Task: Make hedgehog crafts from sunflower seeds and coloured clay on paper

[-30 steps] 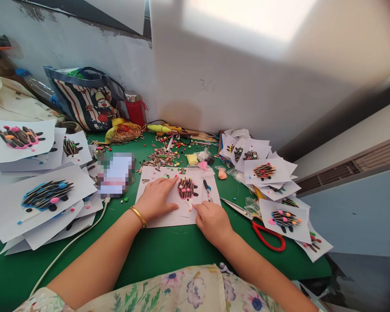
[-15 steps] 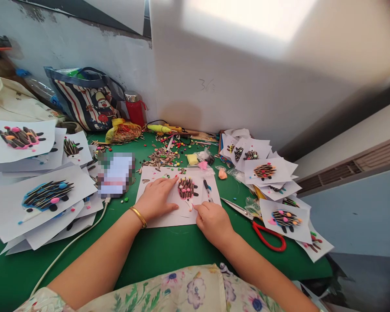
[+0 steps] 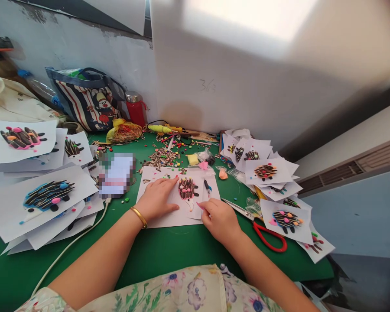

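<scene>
My left hand (image 3: 159, 197) lies flat on a white sheet of paper (image 3: 152, 221), fingers stretched out beside a hedgehog picture (image 3: 186, 189). The hedgehog's body is built of striped sunflower seeds edged in pink clay, with small coloured balls on top and dark feet. Its pale pointed snout faces down toward me. My right hand (image 3: 221, 219) is curled at the lower right of the paper, its index fingertip just right of the snout. Whatever its fingers may hold is hidden. Above this hand, a black pen (image 3: 206, 186) rests on the paper.
Red-handled scissors (image 3: 269, 236) lie right of my right hand. Finished hedgehog sheets are stacked at the left (image 3: 56, 208) and right (image 3: 284, 219). Loose seeds (image 3: 160, 157), yellow clay (image 3: 193, 159) and orange clay (image 3: 222, 173) lie behind the paper. A phone (image 3: 117, 175) trails a white cable.
My right hand has moved slightly to the right, away from the snout, uncovering more of the paper there. My left hand stays in place on the sheet.
</scene>
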A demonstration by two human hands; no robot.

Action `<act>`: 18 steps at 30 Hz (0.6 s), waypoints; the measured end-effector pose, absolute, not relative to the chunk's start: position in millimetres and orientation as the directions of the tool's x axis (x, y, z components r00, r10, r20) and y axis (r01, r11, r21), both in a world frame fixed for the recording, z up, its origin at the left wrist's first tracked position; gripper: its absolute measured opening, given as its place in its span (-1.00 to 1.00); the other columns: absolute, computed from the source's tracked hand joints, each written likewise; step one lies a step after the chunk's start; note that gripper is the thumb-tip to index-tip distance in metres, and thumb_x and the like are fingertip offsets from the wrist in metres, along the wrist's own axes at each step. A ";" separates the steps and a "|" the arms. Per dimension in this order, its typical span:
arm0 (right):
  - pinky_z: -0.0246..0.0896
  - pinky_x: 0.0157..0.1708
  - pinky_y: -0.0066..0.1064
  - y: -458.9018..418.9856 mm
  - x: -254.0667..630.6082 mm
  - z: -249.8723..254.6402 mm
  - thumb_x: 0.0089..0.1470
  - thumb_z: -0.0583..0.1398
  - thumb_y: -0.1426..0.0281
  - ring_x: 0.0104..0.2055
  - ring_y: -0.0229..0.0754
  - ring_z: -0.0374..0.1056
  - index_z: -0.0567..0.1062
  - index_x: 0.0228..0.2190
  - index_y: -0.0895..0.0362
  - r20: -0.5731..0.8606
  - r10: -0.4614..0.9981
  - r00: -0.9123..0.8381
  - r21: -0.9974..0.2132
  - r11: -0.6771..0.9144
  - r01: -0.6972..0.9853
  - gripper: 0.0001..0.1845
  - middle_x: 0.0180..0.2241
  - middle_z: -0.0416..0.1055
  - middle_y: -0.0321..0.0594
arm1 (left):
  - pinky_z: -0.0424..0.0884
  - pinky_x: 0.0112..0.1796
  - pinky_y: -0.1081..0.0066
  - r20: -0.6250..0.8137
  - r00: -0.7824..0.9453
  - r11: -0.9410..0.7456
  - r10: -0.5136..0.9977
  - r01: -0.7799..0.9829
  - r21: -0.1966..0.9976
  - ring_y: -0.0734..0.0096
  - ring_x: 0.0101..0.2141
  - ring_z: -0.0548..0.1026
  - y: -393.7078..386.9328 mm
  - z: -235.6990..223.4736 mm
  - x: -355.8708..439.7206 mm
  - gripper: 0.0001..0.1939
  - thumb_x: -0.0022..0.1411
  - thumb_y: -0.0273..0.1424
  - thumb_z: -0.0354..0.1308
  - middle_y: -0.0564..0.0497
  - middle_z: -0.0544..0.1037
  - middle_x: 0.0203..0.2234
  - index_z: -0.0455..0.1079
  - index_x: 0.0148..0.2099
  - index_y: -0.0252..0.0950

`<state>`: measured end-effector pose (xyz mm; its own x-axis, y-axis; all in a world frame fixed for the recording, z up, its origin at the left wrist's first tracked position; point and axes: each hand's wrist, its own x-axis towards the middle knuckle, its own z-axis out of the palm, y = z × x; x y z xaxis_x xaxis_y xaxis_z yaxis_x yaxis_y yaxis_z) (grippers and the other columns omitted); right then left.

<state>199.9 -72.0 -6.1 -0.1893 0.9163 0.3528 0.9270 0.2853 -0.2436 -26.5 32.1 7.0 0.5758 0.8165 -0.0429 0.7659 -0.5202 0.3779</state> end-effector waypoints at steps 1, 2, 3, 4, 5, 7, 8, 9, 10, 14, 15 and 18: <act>0.16 -0.33 -0.39 -71.2 201.7 -4.8 0.02 0.12 0.58 -0.35 -0.18 0.39 0.59 -0.24 0.13 0.356 0.918 -0.174 -0.252 0.274 0.928 -0.69 -0.43 0.48 -0.22 | 0.14 0.19 0.08 -0.041 0.575 -0.521 0.817 0.767 0.375 0.02 0.23 0.22 32.1 6.9 -26.5 -0.04 0.00 -0.13 0.32 -0.17 0.31 0.24 0.04 0.39 -0.20; 0.17 -0.32 -0.39 -70.4 203.1 -4.1 0.01 0.12 0.58 -0.34 -0.18 0.40 0.59 -0.24 0.13 0.354 0.920 -0.166 -0.255 0.265 0.930 -0.68 -0.43 0.48 -0.22 | 0.14 0.19 0.08 -0.039 0.574 -0.521 0.818 0.768 0.372 0.02 0.23 0.22 32.0 6.9 -26.6 -0.04 0.00 -0.13 0.32 -0.17 0.32 0.24 0.03 0.39 -0.20; 0.18 -0.32 -0.39 -69.8 203.8 -4.0 0.01 0.13 0.58 -0.34 -0.17 0.40 0.59 -0.24 0.13 0.347 0.923 -0.164 -0.254 0.261 0.931 -0.69 -0.42 0.49 -0.21 | 0.15 0.19 0.08 -0.038 0.574 -0.522 0.818 0.768 0.371 0.02 0.23 0.22 32.0 7.0 -26.6 -0.04 0.01 -0.13 0.32 -0.17 0.32 0.24 0.03 0.39 -0.20; 0.18 -0.32 -0.40 -69.4 203.9 -4.7 0.01 0.13 0.58 -0.34 -0.17 0.40 0.59 -0.25 0.12 0.337 0.926 -0.169 -0.251 0.261 0.932 -0.69 -0.42 0.49 -0.21 | 0.15 0.19 0.08 -0.038 0.574 -0.523 0.818 0.768 0.370 0.02 0.23 0.22 31.9 7.2 -26.7 -0.04 0.01 -0.13 0.31 -0.17 0.32 0.24 0.03 0.39 -0.21; 0.18 -0.33 -0.40 -69.3 203.3 -5.9 0.01 0.14 0.57 -0.34 -0.17 0.40 0.59 -0.25 0.12 0.328 0.928 -0.177 -0.246 0.265 0.932 -0.70 -0.43 0.49 -0.22 | 0.16 0.18 0.08 -0.039 0.576 -0.524 0.816 0.767 0.370 0.02 0.23 0.22 31.8 7.4 -26.7 -0.04 0.01 -0.14 0.31 -0.17 0.31 0.25 0.04 0.39 -0.21; 0.18 -0.35 -0.41 -69.8 201.0 -9.1 0.00 0.15 0.57 -0.35 -0.18 0.40 0.59 -0.26 0.12 0.313 0.930 -0.192 -0.234 0.272 0.933 -0.71 -0.43 0.49 -0.22 | 0.16 0.18 0.07 -0.040 0.579 -0.526 0.814 0.765 0.371 0.02 0.23 0.22 31.7 7.8 -26.6 -0.04 0.00 -0.14 0.32 -0.16 0.30 0.25 0.04 0.39 -0.22; 0.18 -0.36 -0.41 -70.3 199.5 -10.9 0.00 0.15 0.57 -0.36 -0.18 0.40 0.59 -0.26 0.11 0.309 0.931 -0.196 -0.228 0.273 0.934 -0.71 -0.43 0.49 -0.23 | 0.16 0.18 0.07 -0.040 0.579 -0.526 0.814 0.765 0.373 0.01 0.23 0.22 31.6 7.8 -26.6 -0.04 0.00 -0.13 0.32 -0.16 0.30 0.26 0.05 0.39 -0.22; 0.17 -0.36 -0.41 -70.9 198.0 -12.4 -0.01 0.15 0.57 -0.36 -0.18 0.40 0.59 -0.27 0.11 0.305 0.932 -0.198 -0.224 0.272 0.936 -0.71 -0.44 0.50 -0.23 | 0.16 0.18 0.07 -0.039 0.579 -0.525 0.814 0.764 0.375 0.01 0.23 0.22 31.6 7.7 -26.5 -0.04 0.00 -0.13 0.32 -0.16 0.30 0.25 0.05 0.39 -0.22; 0.17 -0.37 -0.42 -71.6 196.7 -13.6 -0.01 0.15 0.58 -0.37 -0.18 0.40 0.59 -0.27 0.11 0.300 0.933 -0.199 -0.222 0.271 0.937 -0.71 -0.44 0.50 -0.23 | 0.16 0.18 0.07 -0.039 0.579 -0.525 0.814 0.763 0.376 0.01 0.23 0.22 31.7 7.5 -26.4 -0.04 0.00 -0.13 0.32 -0.16 0.30 0.25 0.05 0.39 -0.22; 0.18 -0.36 -0.42 -73.2 195.0 -14.1 -0.01 0.15 0.58 -0.36 -0.18 0.41 0.59 -0.26 0.11 0.283 0.938 -0.202 -0.225 0.269 0.936 -0.70 -0.43 0.51 -0.22 | 0.17 0.18 0.06 -0.033 0.577 -0.524 0.816 0.763 0.377 -0.01 0.23 0.23 32.1 5.8 -26.4 -0.04 0.00 -0.13 0.32 -0.16 0.31 0.24 0.04 0.39 -0.20; 0.18 -0.35 -0.41 -73.0 195.9 -13.0 0.00 0.15 0.57 -0.35 -0.17 0.41 0.59 -0.27 0.11 0.281 0.940 -0.195 -0.230 0.263 0.937 -0.71 -0.42 0.51 -0.22 | 0.17 0.18 0.07 -0.029 0.578 -0.526 0.816 0.762 0.377 -0.01 0.23 0.23 32.1 5.3 -26.6 -0.04 0.00 -0.12 0.32 -0.16 0.32 0.24 0.04 0.39 -0.19; 0.19 -0.31 -0.40 -68.8 202.6 -6.7 0.04 0.15 0.56 -0.31 -0.17 0.42 0.58 -0.25 0.11 0.278 0.947 -0.163 -0.241 0.233 0.942 -0.72 -0.38 0.52 -0.22 | 0.17 0.18 0.07 -0.020 0.580 -0.532 0.814 0.759 0.375 0.00 0.23 0.23 32.1 4.3 -27.1 -0.03 0.00 -0.11 0.32 -0.18 0.33 0.23 0.03 0.39 -0.19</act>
